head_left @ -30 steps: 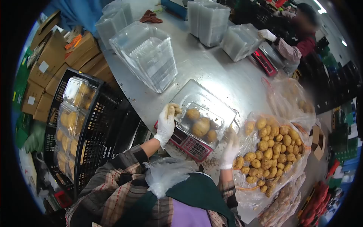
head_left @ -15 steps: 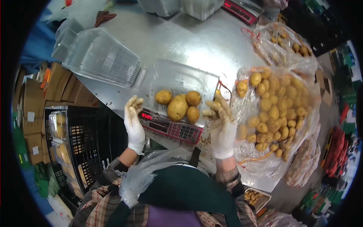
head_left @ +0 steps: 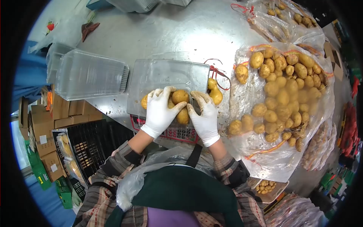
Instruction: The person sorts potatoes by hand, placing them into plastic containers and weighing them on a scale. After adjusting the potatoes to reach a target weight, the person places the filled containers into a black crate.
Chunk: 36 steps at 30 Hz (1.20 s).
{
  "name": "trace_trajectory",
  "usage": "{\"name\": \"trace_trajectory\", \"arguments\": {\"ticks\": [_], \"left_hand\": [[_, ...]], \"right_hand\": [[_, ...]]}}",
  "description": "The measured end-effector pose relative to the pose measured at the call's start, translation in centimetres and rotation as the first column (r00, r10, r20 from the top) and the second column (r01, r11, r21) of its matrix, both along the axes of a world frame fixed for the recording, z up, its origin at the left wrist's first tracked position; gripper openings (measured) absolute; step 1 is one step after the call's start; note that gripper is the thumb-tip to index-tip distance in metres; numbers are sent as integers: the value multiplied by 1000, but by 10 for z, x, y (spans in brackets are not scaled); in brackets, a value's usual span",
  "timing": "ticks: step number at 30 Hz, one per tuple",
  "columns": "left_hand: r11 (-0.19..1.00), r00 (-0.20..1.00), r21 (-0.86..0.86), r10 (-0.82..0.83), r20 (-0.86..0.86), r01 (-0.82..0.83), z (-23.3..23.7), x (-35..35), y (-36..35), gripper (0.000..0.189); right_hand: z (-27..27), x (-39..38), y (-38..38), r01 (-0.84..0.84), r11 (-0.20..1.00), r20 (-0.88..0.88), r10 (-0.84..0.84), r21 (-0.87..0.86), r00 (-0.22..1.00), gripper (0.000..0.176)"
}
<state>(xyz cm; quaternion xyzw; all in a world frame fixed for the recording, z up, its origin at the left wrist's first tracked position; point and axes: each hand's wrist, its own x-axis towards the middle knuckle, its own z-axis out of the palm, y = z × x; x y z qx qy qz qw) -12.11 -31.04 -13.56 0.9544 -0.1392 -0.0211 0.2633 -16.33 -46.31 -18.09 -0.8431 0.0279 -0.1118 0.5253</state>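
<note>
Several potatoes point(head_left: 180, 96) sit together on the flat top of a red-trimmed digital scale point(head_left: 166, 70). My left hand point(head_left: 160, 113), in a dirty white glove, curls over the potatoes, its fingers around the large one, which is mostly hidden. To its left a smaller potato point(head_left: 144, 101) peeks out. My right hand point(head_left: 204, 115), gloved as well, rests at the right side of the group with thumb and fingers apart. Its thumb is close to the lower potato point(head_left: 183, 117); contact is hard to tell. The scale's display is covered by my left hand and arm.
Nested clear plastic trays point(head_left: 90, 75) lie left of the scale. On the right, a plastic bag point(head_left: 236, 147) spreads under many potatoes. A knobbly potato point(head_left: 215, 94) and a red tie point(head_left: 219, 72) are beside the scale. Black crates point(head_left: 90, 147) stand at lower left.
Both hands have moved inward from the scale's sides onto the potatoes. The small potatoes on the right have shifted left, closer around the large one. The view has also shifted.
</note>
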Motion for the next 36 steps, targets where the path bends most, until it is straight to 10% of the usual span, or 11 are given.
{"name": "trace_trajectory", "arguments": {"ticks": [5,12,24,29,32,34,36], "left_hand": [[688,917,-690,-91,-389,-225,8,2,14,44],[563,863,-778,-208,-461,-280,16,-2,19,48],[469,833,-816,-253,-492,-339,13,-24,8,49],[630,911,-743,-134,-389,-225,21,-12,11,50],[966,991,-223,-133,-10,128,14,0,20,48],[985,972,109,-155,176,137,9,6,28,41],[998,981,-7,-58,186,60,21,14,40,38]], "right_hand": [[3,1,-7,9,955,-53,7,295,999,37],[23,6,-3,8,735,-179,155,678,972,32],[29,-14,-11,48,955,8,-53,292,999,21],[32,-18,-39,323,737,-272,-194,594,943,19],[17,-18,-67,347,917,-198,-310,196,930,28],[9,-19,-74,326,922,8,-332,-210,943,30],[12,-22,-77,357,929,-134,-343,97,930,32]]}}
